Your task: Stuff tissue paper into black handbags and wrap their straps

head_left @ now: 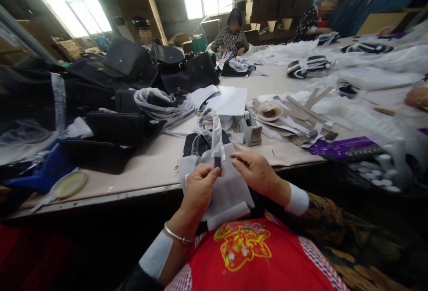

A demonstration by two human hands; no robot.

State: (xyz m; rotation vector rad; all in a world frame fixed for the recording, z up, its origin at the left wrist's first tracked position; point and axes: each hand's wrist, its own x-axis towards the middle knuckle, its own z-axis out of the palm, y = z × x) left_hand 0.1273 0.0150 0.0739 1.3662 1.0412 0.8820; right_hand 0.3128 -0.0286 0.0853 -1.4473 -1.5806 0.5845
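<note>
My left hand (199,186) pinches the lower end of a bag handle (216,139) wrapped in clear plastic, a dark patch showing at that end. To its right, my right hand (259,171) has its fingers drawn together in a pinch; what they hold, if anything, is too small to make out. A whitish wrapping sheet (229,199) lies beneath both hands and reaches over the table edge toward my lap. Just beyond my left hand is a black bag (191,143), partly covered by the sheet and the handle.
Black bags (113,130) pile up on the left, near a blue tool (36,168) and a round tape roll (69,185). Ahead are paper sheets (230,99), a metal block (251,131), a bowl of brown stuff (269,112) and cardboard strips (306,110). Several people work across the table.
</note>
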